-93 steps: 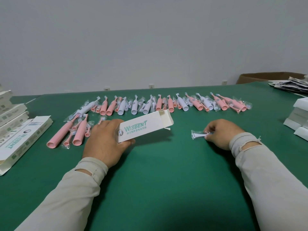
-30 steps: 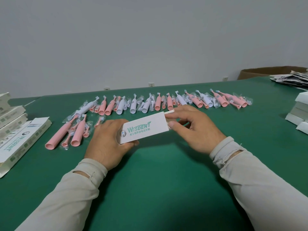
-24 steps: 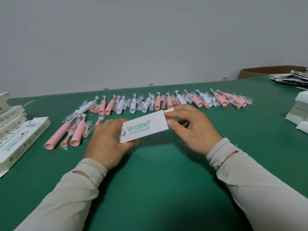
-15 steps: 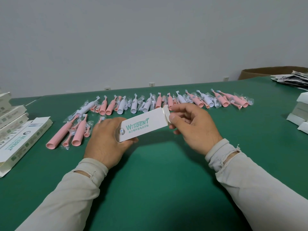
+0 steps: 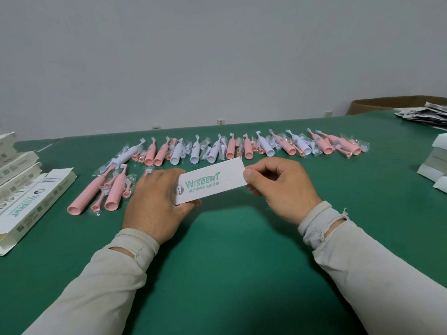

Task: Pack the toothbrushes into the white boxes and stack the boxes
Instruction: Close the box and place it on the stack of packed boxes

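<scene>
At the far left, a stack of white boxes (image 5: 17, 165) is sitting on the green table (image 5: 229, 274), with one longer printed box (image 5: 33, 204) lying flat beside it. Just right of these, two large pink toothbrushes (image 5: 96, 189) are lying side by side. A long row of pink and white toothbrushes (image 5: 242, 147) in clear wrappers is running across the far part of the table.

The left hand (image 5: 154, 201) is gripping the left end of the white box (image 5: 210, 183), fingers curled round it. This box is being held above the table, in front of the row, with its printed face toward the camera. The right hand (image 5: 280, 187) is pinching the box's right end between thumb and curled fingers.

At the right edge, more white boxes (image 5: 435, 165) are lying stacked, with loose papers (image 5: 423, 116) beyond them.
</scene>
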{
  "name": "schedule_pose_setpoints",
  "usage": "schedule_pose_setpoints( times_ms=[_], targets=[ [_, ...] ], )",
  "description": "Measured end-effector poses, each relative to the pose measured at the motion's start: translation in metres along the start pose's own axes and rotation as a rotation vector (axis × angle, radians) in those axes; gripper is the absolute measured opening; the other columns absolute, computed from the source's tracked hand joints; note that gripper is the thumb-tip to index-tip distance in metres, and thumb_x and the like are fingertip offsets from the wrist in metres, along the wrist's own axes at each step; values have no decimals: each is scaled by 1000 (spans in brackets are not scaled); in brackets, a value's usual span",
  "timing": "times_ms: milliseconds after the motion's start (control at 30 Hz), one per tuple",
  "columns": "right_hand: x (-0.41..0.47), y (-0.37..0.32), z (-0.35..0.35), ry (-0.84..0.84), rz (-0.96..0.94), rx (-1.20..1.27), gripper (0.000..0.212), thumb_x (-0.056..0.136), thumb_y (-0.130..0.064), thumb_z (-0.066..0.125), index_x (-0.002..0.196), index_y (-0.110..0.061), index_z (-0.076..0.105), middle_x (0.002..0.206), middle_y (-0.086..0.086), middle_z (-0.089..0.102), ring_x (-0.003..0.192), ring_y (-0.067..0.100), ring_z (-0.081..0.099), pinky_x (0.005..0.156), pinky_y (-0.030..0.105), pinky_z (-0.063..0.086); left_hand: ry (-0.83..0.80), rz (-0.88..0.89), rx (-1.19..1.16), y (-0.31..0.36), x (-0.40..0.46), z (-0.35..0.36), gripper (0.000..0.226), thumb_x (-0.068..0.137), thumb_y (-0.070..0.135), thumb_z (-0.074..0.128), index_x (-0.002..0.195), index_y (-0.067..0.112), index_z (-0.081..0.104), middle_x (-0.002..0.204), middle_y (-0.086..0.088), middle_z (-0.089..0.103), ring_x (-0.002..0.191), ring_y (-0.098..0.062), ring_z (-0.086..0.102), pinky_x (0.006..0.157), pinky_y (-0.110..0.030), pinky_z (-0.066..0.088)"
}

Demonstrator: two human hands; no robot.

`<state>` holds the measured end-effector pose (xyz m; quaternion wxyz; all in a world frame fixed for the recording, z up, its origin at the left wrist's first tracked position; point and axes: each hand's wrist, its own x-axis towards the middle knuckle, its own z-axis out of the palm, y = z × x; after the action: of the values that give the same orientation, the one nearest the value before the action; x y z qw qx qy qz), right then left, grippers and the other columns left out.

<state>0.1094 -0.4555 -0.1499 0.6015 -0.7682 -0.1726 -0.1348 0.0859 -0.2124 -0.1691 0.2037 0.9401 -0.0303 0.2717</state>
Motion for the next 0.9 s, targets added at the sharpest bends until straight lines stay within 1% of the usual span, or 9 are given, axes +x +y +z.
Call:
schedule_pose_setpoints(
  times_ms=[100,200,267,333,433,500,633,800,900],
  targets=[
    [1,4,1,1,16,-28,7,86,-23,73,79,-21,75,78,-4,73,79,32,67,79,49,58,-10,-7,6,1,-1,-1,56,75,50,79,123,33,58,118,7,61,110,-22,46,88,-35,37],
    [2,8,2,17,11,-26,7,84,-26,74,77,-24,72,86,-9,73,72,15,63,78,38,56,-33,-14,6,4,-2,-2,66,75,52,78,132,32,53,127,6,57,118,-21,45,95,-38,39],
    [4,10,2,33,8,-30,12,84,-27,75,76,-23,67,83,-14,72,69,7,61,76,32,54,-81,-11,-11,5,-3,-1,78,76,48,79,143,30,44,139,5,50,128,-20,42,104,-40,38],
    [6,14,2,102,46,25,15,86,-24,75,75,-20,65,75,-11,69,68,9,62,72,31,53,-151,14,-56,6,-5,1,82,78,35,78,148,28,37,145,4,45,131,-18,39,110,-37,34],
    [10,15,-1,275,185,192,12,88,-26,75,90,-17,67,83,-4,73,76,15,68,71,32,56,-191,35,-125,10,-8,7,77,79,24,76,147,25,40,140,2,50,120,-13,46,102,-28,35],
    [9,12,0,309,337,381,25,91,-34,70,104,-14,63,95,2,75,84,17,73,72,31,60,-152,33,-158,18,-9,10,71,77,28,80,140,25,45,132,2,56,107,-11,49,92,-31,40],
    [-8,4,29,112,481,388,17,93,-36,66,98,-20,63,96,-1,76,63,6,69,56,24,56,-60,42,-250,37,-12,14,68,73,38,84,131,22,52,125,-3,63,104,-20,57,88,-40,49],
    [-30,-9,26,85,508,276,18,90,-38,66,94,-21,61,88,-4,73,50,4,63,42,20,46,-132,231,-506,53,-24,15,60,73,39,79,127,41,51,121,23,59,110,-4,60,91,-30,53],
    [-44,-14,11,-2,542,321,16,91,-29,68,97,-17,61,83,3,71,45,8,58,41,20,47,-196,338,-608,67,-31,14,61,77,48,78,131,42,50,125,23,59,117,-7,60,95,-24,53]
  ],
)
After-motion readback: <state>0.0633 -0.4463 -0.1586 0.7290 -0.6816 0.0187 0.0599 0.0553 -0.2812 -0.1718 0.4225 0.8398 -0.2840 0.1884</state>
